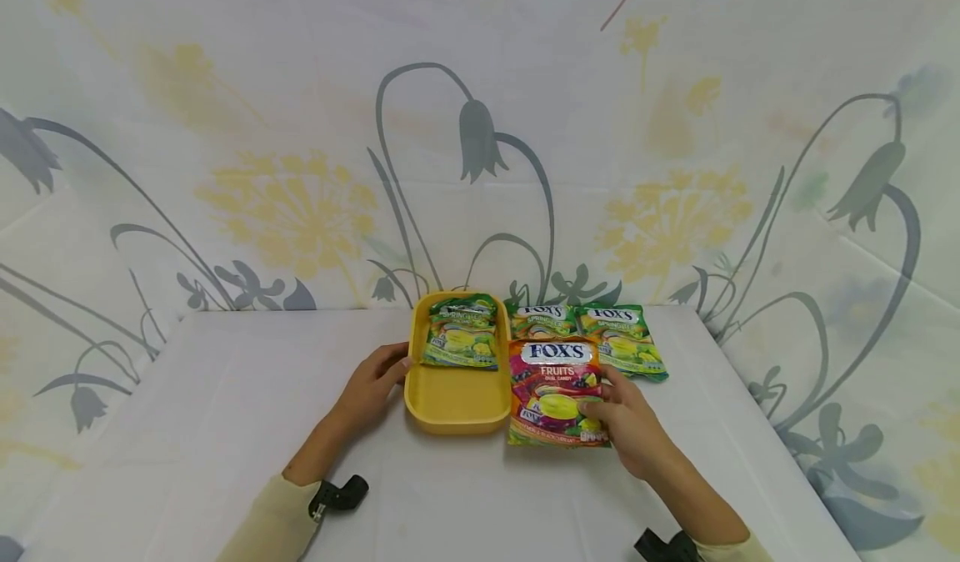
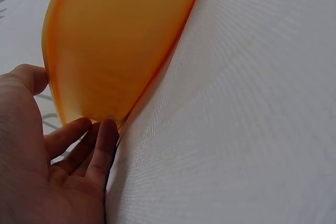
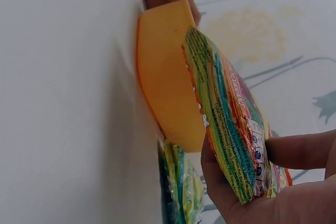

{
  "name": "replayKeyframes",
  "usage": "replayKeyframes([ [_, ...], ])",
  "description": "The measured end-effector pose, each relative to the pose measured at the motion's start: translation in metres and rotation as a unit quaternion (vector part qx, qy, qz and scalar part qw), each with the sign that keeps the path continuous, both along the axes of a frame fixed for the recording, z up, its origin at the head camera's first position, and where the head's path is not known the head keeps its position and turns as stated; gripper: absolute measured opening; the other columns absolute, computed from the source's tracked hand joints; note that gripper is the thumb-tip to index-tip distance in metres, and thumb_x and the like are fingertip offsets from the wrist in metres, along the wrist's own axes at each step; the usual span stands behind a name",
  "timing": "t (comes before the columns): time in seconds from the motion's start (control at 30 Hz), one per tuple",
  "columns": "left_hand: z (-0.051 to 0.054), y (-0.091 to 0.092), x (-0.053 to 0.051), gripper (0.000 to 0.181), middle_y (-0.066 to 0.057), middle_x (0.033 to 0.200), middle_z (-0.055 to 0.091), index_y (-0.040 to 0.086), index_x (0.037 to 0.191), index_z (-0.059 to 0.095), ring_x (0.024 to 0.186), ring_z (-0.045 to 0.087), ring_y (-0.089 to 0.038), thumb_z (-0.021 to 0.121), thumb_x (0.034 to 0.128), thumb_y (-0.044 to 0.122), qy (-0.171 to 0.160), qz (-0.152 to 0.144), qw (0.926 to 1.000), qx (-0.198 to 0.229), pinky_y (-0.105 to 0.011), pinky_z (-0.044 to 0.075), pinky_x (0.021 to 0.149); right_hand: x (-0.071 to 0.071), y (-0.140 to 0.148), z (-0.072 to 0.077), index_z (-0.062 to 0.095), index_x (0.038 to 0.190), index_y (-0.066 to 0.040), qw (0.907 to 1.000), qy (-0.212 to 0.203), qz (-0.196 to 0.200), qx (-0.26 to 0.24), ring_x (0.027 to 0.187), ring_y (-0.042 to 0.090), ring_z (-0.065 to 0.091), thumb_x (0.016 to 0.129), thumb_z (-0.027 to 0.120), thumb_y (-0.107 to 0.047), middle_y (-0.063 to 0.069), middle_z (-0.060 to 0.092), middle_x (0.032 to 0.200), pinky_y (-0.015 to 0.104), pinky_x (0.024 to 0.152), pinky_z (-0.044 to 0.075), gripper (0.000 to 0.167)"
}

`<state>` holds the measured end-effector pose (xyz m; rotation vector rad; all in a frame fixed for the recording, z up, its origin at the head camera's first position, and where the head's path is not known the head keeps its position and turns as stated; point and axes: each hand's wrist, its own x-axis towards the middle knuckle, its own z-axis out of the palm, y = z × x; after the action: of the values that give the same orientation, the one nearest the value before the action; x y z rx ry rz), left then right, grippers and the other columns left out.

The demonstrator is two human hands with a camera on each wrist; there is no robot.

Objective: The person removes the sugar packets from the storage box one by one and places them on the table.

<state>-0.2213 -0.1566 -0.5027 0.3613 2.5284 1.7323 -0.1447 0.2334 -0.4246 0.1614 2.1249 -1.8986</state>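
Note:
My right hand (image 1: 637,429) pinches the right edge of a red Fox's Fruits candy bag (image 1: 555,391), held just right of a yellow tray (image 1: 457,399). In the right wrist view the bag (image 3: 231,124) is raised off the table, thumb on one face and fingers behind it. My left hand (image 1: 372,385) touches the tray's left side; in the left wrist view its fingertips and thumb rest against the tray wall (image 2: 115,40). A green Fox's Springtea bag (image 1: 461,337) lies in the back half of the tray.
Two more green Fox's bags lie on the white table right of the tray: one (image 1: 542,320) partly hidden behind the red bag, the other (image 1: 624,341) farther right. A flower-patterned cloth (image 1: 480,212) stands behind the table.

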Motion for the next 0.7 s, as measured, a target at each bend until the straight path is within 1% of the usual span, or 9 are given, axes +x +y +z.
replayKeyframes([
  [0.23, -0.001, 0.000, -0.001, 0.051, -0.019, 0.153, 0.055, 0.000, 0.153, 0.049, 0.127, 0.063, -0.031, 0.053, 0.1130, 0.031, -0.002, 0.002, 1.0000, -0.008, -0.036, 0.058, 0.102, 0.003, 0.009, -0.007, 0.015, 0.167, -0.004, 0.9999, -0.011, -0.010, -0.002, 0.124, 0.026, 0.064, 0.105, 0.055, -0.008, 0.027, 0.044, 0.157, 0.037, 0.101, 0.059, 0.074],
  [0.4, -0.001, 0.000, 0.000, 0.051, -0.020, 0.153, 0.055, 0.000, 0.153, 0.049, 0.125, 0.064, -0.031, 0.053, 0.1130, 0.031, -0.005, 0.001, 1.0000, -0.008, -0.039, 0.057, 0.102, 0.002, 0.011, -0.013, 0.017, 0.166, -0.003, 0.9998, -0.016, -0.012, 0.006, 0.120, 0.024, 0.065, 0.105, 0.056, -0.009, 0.026, 0.047, 0.152, 0.037, 0.099, 0.059, 0.072],
  [0.53, 0.000, 0.000, 0.000, 0.051, -0.019, 0.154, 0.055, 0.001, 0.153, 0.050, 0.124, 0.064, -0.031, 0.053, 0.1128, 0.032, -0.006, 0.001, 1.0000, -0.006, -0.041, 0.057, 0.103, 0.000, 0.010, -0.017, 0.020, 0.164, -0.001, 0.9997, -0.016, -0.006, 0.015, 0.118, 0.025, 0.066, 0.105, 0.055, -0.008, 0.027, 0.050, 0.148, 0.037, 0.098, 0.059, 0.069],
  [0.7, 0.001, 0.000, 0.000, 0.051, -0.018, 0.153, 0.055, 0.001, 0.153, 0.050, 0.124, 0.064, -0.031, 0.054, 0.1126, 0.032, -0.004, -0.001, 1.0000, -0.004, -0.036, 0.057, 0.102, 0.000, 0.009, -0.025, 0.022, 0.163, 0.000, 0.9994, -0.024, -0.004, 0.026, 0.120, 0.028, 0.065, 0.103, 0.056, -0.008, 0.028, 0.050, 0.148, 0.040, 0.099, 0.059, 0.069],
])
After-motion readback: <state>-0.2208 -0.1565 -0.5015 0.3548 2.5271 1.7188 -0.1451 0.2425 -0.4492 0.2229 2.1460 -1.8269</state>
